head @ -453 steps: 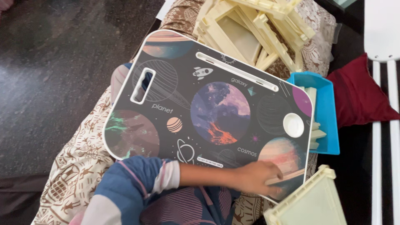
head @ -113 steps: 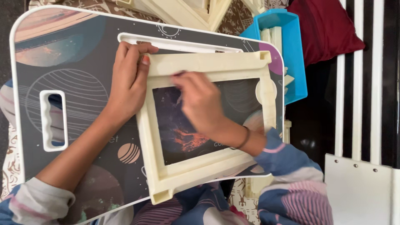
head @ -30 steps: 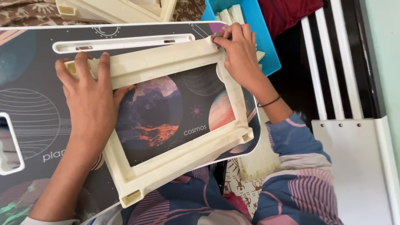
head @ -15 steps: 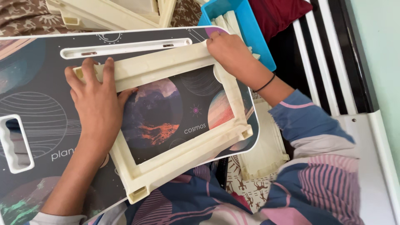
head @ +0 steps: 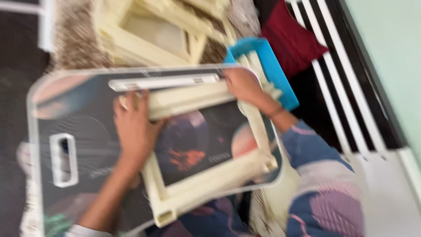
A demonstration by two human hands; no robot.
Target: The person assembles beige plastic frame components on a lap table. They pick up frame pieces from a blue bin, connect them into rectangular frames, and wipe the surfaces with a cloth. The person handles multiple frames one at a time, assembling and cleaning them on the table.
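The left hand (head: 136,127) lies flat with fingers spread on the upper left corner of a cream plastic frame (head: 206,153), pressing it down, it seems, so that it does not slide. The right hand (head: 242,84) rests on the frame's far right corner, fingers curled over the edge; the blur hides whether it pinches anything small there. The frame is an open rectangle of moulded, ribbed plastic with small lugs at its corners, lying flat under both hands on a lap desk (head: 79,114), whose smooth dark top, printed with planets, shows through the opening. A long slot runs along the desk just beyond the fingertips, and a cut-out handle sits to the left of the left hand. Just past the right hand stands a blue plastic bin (head: 280,83) holding cream pieces. Beyond both hands, more cream frames (head: 153,30) are heaped on patterned cloth.
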